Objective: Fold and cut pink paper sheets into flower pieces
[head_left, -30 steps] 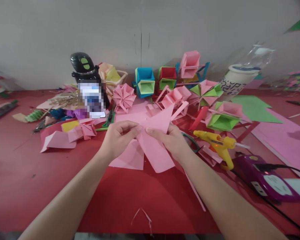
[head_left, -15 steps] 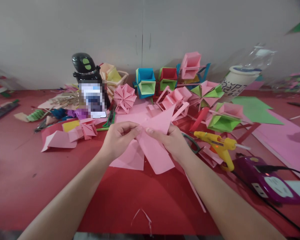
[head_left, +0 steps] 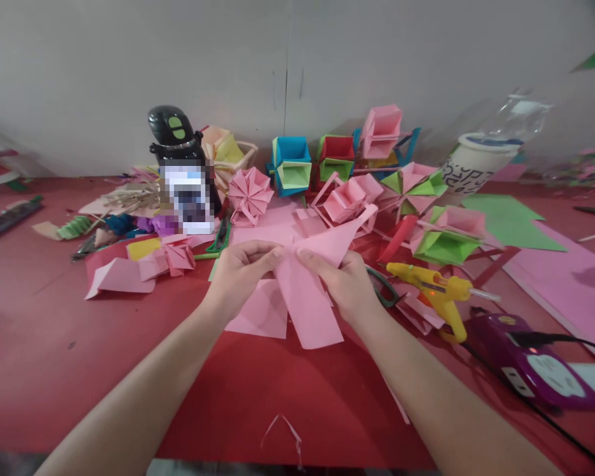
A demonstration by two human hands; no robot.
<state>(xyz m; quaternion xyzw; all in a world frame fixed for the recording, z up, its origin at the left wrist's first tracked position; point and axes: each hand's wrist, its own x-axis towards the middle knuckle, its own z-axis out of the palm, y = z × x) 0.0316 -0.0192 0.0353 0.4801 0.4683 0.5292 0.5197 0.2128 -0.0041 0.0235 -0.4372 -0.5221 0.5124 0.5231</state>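
Note:
Both my hands pinch one pink paper sheet [head_left: 310,311] above the red table [head_left: 54,344]. My left hand [head_left: 240,271] grips it from the left, fingers curled closed at the fold. From the right, my right hand [head_left: 344,284] holds it with thumb and fingers pressed on the paper. The sheet's upper corner points up and right toward the folded pink shapes [head_left: 347,198], and its lower flap hangs down toward me. Another flat pink sheet [head_left: 258,314] lies under my hands.
A yellow glue gun [head_left: 436,287] and green-handled scissors [head_left: 384,287] lie right of my hands, a purple power strip [head_left: 530,360] beyond. Folded paper boxes [head_left: 292,162], a pink rosette [head_left: 250,195], a black bottle [head_left: 173,135] and a white cup [head_left: 473,165] stand by the wall.
The paper's upper corner has swung a little to the right and my hands have shifted slightly right with it. Both grips are unchanged.

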